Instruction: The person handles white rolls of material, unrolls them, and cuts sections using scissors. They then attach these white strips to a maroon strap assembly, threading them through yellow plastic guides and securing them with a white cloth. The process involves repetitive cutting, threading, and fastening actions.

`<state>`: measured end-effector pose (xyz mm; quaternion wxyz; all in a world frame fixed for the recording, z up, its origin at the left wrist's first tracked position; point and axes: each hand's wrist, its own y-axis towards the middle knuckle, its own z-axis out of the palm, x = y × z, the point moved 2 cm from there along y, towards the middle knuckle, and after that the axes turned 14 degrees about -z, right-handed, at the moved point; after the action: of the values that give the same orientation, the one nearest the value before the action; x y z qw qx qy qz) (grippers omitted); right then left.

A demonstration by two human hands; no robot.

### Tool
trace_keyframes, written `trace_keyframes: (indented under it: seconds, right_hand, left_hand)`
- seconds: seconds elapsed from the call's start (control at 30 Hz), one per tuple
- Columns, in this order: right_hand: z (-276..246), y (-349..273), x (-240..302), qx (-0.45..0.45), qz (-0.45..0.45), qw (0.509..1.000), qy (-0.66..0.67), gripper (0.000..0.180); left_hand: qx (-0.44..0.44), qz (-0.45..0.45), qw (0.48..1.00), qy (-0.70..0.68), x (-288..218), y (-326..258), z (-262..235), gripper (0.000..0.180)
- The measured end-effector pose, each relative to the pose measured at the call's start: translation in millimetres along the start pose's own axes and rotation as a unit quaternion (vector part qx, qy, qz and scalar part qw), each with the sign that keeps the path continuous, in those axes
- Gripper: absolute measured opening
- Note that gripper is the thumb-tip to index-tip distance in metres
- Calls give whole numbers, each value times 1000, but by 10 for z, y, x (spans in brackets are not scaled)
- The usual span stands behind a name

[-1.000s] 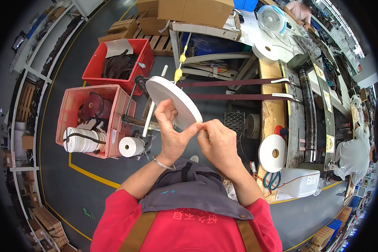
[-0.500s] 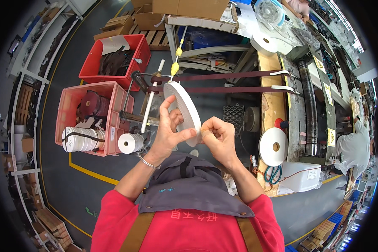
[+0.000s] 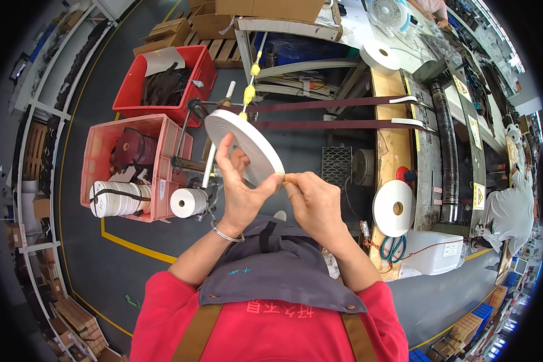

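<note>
A flat white roll of tape (image 3: 250, 143) is tilted up in front of me. My left hand (image 3: 240, 184) grips its lower part, the thumb on the rim and the fingers spread over the near face. At the roll's lower right edge, my right hand (image 3: 312, 199) pinches with thumb and forefinger, touching the rim close to my left thumb. What lies in that pinch is too small to make out, perhaps the tape's loose end. Beyond the roll, two dark maroon straps (image 3: 338, 125) run to the right into a machine with a black roller (image 3: 445, 151).
Another white roll (image 3: 394, 208) rests on the wooden ledge (image 3: 383, 145) by teal-handled scissors (image 3: 393, 248). A pink crate (image 3: 166, 175) and a red crate (image 3: 193, 99) stand at left. A white rod (image 3: 210, 163) sits behind the roll. Another person (image 3: 505, 211) is at far right.
The white roll has turned and tilted, its top swinging left so more of its near face shows. Both hands stay at its lower edge.
</note>
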<state>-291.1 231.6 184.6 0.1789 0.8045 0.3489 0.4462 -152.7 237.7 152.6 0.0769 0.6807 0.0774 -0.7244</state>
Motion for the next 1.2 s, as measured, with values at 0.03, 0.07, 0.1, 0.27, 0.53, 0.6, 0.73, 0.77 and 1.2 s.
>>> trace_keyframes:
  seconds: [0.03,0.07,0.1,0.27,0.53,0.6,0.73,0.77,1.2]
  right_hand:
    - [18,12,-10,3,-2,1000,-11,5]
    - [39,17,-27,7,-4,1000,-22,4]
    - [57,28,-39,10,-6,999,-33,4]
    - [97,81,-127,-2,1,1000,-25,10]
    - [-48,-2,-263,15,169,962,215,2]
    - [-99,-15,-175,-16,98,987,129,4]
    - [-109,-12,-35,4,3,1000,3,7]
    - [-100,-7,-12,6,-3,1000,-17,7]
    - [20,35,-175,63,17,996,-66,10]
  left_hand:
    - [-13,36,999,39,19,1,-3,88]
    - [-37,52,996,68,54,2,8,89]
    - [-39,58,995,76,50,9,7,88]
    - [-50,49,991,111,73,43,-12,87]
    - [73,-165,973,-143,-74,22,47,87]
    - [75,-201,958,-191,-66,20,58,85]
    - [16,-121,983,-139,32,56,76,87]
    - [6,-94,989,-115,37,60,90,87]
    - [-49,-23,998,11,158,134,100,86]
